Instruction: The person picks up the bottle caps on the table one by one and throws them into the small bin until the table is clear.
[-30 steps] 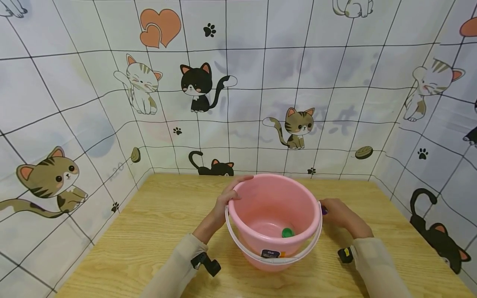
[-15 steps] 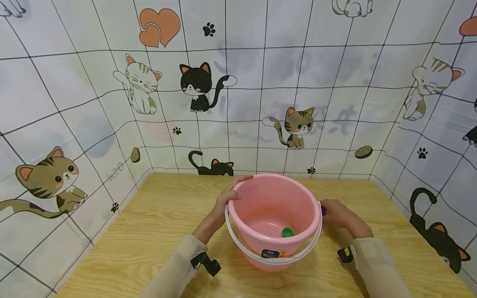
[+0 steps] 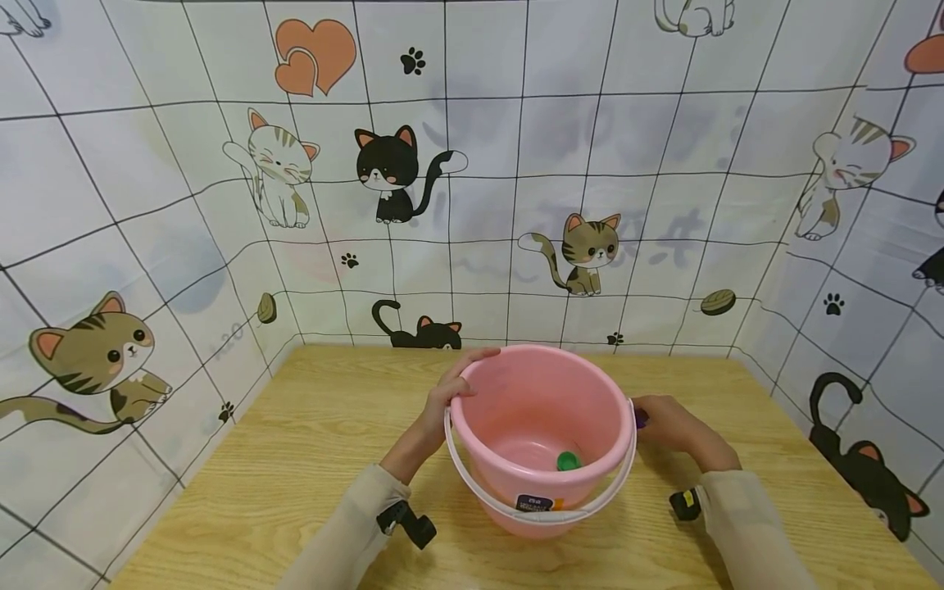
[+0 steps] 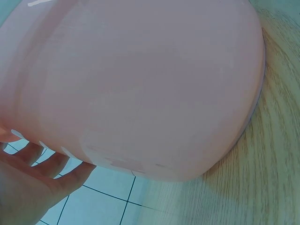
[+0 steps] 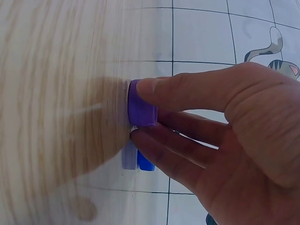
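Observation:
A pink bucket stands on the wooden table, its white handle hanging down at the front. My left hand grips the bucket's left rim; in the left wrist view, fingers reach along the pink wall. Inside, on the bottom, lies a small green cap. To the right of the bucket, my right hand pinches a purple cap between thumb and fingers, low over the tabletop. A pale lilac piece and a blue piece show just past the fingertips.
The light wooden tabletop runs back to a white sheet wall printed with cats and grid lines. Side walls of the same sheet flank the table. Black camera mounts sit on both wrists.

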`<state>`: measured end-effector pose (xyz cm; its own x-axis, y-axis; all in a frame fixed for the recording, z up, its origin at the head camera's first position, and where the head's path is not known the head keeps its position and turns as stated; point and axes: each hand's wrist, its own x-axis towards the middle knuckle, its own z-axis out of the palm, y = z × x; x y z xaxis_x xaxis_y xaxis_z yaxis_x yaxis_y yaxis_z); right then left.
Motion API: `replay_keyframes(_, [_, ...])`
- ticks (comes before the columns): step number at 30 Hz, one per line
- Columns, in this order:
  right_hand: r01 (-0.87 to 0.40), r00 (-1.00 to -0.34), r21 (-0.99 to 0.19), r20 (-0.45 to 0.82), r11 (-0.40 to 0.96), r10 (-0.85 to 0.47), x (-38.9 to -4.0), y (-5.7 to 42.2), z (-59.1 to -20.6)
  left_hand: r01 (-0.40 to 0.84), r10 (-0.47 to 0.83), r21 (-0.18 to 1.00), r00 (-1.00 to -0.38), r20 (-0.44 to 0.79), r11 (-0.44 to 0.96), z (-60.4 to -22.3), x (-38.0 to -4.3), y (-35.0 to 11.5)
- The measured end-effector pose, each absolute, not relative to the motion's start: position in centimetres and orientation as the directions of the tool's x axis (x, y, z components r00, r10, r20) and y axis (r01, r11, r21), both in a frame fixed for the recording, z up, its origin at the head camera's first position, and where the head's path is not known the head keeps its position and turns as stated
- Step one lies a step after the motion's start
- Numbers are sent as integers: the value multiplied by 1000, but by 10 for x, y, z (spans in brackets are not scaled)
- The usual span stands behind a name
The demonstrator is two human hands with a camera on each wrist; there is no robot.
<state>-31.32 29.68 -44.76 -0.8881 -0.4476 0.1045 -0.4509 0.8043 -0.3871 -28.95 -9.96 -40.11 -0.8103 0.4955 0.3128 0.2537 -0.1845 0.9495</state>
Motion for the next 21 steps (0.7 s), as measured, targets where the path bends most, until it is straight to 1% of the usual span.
replay_keyframes(6, [-462,-881,-395,105,794,-461,-313,297,-447,254,491,950,-814,311,-182,-401,-288,-100])
replay_keyframes(15, [-411,-901,-442,65,797,-428,-312,299,-446,267,485,947,-813,321,-180,-402,-290,-100])
replay_keyframes(21, [-407,-902,-452,59,794,-428,-311,300,-445,265,487,947,-812,322,-184,-402,-290,-100])
